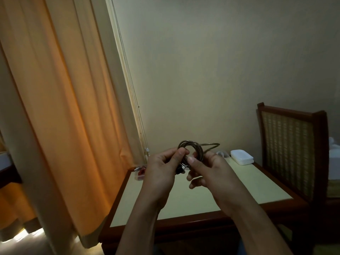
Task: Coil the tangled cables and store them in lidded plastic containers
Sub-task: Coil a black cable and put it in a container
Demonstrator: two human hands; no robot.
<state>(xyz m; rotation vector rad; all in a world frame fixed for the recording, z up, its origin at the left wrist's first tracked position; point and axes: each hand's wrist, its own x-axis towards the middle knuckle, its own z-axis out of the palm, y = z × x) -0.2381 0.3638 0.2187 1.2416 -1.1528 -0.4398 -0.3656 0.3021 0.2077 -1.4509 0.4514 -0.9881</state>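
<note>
Both hands hold a dark cable (191, 148) above the table (184, 192). The left hand (161, 168) curls its fingers and thumb round the coil's left side, the plug just below them. The right hand (207, 170) pinches the coil's right side, a loose end arcing beyond its fingers toward stacked white lids (242, 157).

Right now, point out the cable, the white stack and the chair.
cable (190, 143): head view, top of the coiled loop.
white stack (242, 157): head view, its top face.
chair (288, 144): head view, woven panel of the backrest.
</note>
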